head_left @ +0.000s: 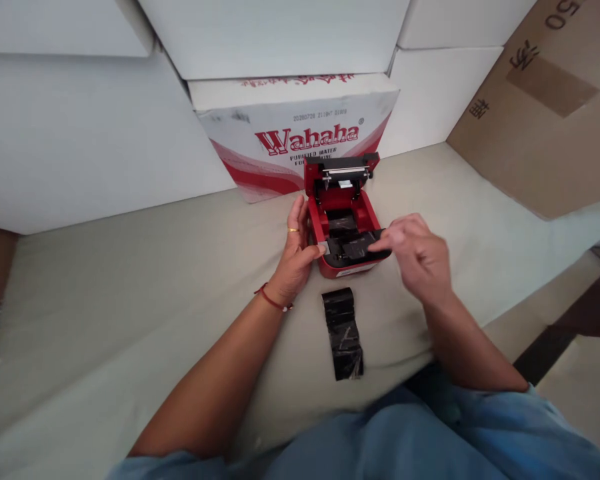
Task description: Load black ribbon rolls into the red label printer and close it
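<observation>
A red and black label printer [325, 267] stands on the cloth-covered surface with its lid [343, 177] raised. Black ribbon film [356, 247] lies across its front part and runs back into the red interior. My left hand [297, 243] grips the printer's left side, thumb on the front corner and fingers along the wall. At the front right, my right hand [417, 257] has its fingers curled, the fingertips at the edge of the film. Between my forearms, in front of the printer, a loose strip of shiny black ribbon [343, 337] lies flat and slightly crumpled.
Behind the printer stands a white and red Wahaha water carton [260, 160], close to the raised lid. White boxes [90, 140] are stacked along the back. A large brown cardboard box [540, 153] sits at the right. A pale green cloth [180, 267] covers the work surface.
</observation>
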### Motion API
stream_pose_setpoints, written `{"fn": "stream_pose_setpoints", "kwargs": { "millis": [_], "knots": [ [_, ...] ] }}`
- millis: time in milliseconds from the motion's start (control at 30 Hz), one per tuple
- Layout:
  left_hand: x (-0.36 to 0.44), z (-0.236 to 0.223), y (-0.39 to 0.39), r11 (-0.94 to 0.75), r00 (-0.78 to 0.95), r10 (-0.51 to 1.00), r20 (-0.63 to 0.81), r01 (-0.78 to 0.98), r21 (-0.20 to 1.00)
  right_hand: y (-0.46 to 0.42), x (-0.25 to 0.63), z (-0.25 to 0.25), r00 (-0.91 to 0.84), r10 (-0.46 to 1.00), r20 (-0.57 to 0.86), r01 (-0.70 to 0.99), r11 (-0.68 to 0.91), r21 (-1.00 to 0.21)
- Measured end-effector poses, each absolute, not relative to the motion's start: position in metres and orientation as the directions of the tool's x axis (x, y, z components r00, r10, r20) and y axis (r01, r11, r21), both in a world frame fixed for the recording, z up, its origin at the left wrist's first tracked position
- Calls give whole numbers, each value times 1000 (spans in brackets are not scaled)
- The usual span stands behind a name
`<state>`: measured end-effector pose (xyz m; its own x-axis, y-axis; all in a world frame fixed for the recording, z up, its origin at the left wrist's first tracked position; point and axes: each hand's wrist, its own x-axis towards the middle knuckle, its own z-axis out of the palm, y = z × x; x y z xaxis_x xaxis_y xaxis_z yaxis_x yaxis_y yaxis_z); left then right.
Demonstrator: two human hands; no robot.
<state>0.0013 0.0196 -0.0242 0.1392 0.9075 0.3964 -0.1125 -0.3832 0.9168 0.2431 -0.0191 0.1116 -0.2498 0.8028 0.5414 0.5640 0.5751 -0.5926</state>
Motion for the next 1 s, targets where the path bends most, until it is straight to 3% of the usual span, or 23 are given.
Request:
{"fn": "stream_pose_setpoints", "kwargs": {
  "millis": [67, 133, 233, 367, 500, 700, 767, 900, 1000],
  "knots": [
    [2, -27, 22, -390, 128, 905, 404, -123, 912, -2, 246, 134, -268, 845, 462, 589, 523, -616],
    [2, -29, 24, -403, 115, 901, 418, -135, 905, 19, 243, 152, -367, 865, 341, 664, 501, -555],
    [5, -32, 27, -426, 95, 891, 444, -163, 890, 51, 225, 161, -509, 854, 112, 795, 516, -320],
    [10, -34, 28, -423, 59, 894, 443, -210, 882, 77, 191, 146, -478, 874, -80, 873, 484, 66],
    [12, -35, 29, -402, 49, 905, 422, -225, 888, 84, 173, 130, -465, 877, -120, 860, 480, 176],
    [10, -32, 29, -381, 86, 909, 408, -227, 896, 83, 176, 129, -490, 868, -83, 854, 496, 155],
    [11, -30, 27, -379, 86, 910, 407, -231, 896, 75, 183, 136, -486, 873, -44, 869, 488, 83],
    [11, -26, 24, -370, 84, 913, 398, -237, 898, 40, 217, 168, -456, 890, 1, 851, 437, -292],
    [10, -24, 23, -349, 90, 920, 382, -259, 901, 6, 260, 199, -436, 900, -28, 718, 329, -613]
  ]
}}
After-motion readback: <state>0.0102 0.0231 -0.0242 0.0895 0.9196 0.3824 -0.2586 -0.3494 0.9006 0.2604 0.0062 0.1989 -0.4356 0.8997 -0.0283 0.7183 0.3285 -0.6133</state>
